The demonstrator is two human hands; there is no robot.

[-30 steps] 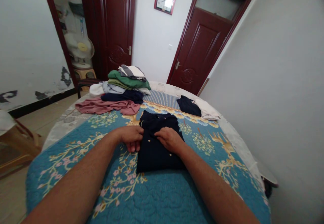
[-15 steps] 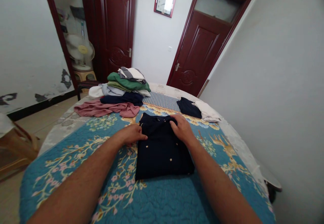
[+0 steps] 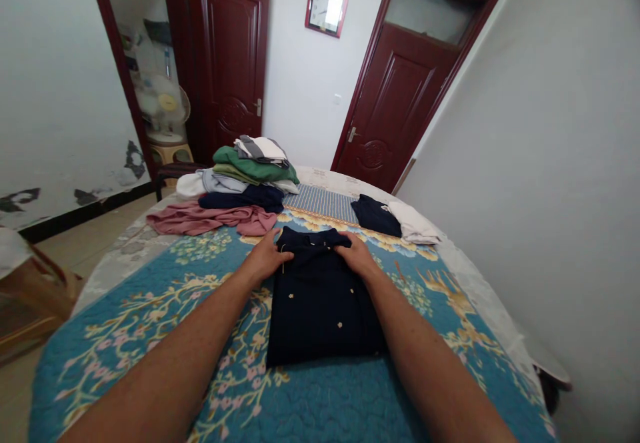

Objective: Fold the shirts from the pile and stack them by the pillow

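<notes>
A dark navy shirt (image 3: 320,309) with small pale motifs lies folded into a rectangle in front of me, its neckline at the far edge. My left hand (image 3: 266,254) grips its far left corner, thumb on top and fingers around the edge. At the far right corner, my right hand (image 3: 358,253) holds the cloth the same way, its fingertips partly hidden. A thin pale strand hangs by the left thumb. Beneath the shirt spreads a teal flowered quilted cover (image 3: 320,403).
Stacked clothes, with a green garment (image 3: 240,161) among them, stand at the far left behind a crumpled pink garment (image 3: 210,217). At the far right lie a folded dark garment (image 3: 375,216) and a white one (image 3: 413,223). A wooden stool (image 3: 35,289) stands left of the table.
My left hand has moved away from me, up the shirt's left edge to its far corner. The neckline now lies flatter and straighter. My right hand stays near the far right corner.
</notes>
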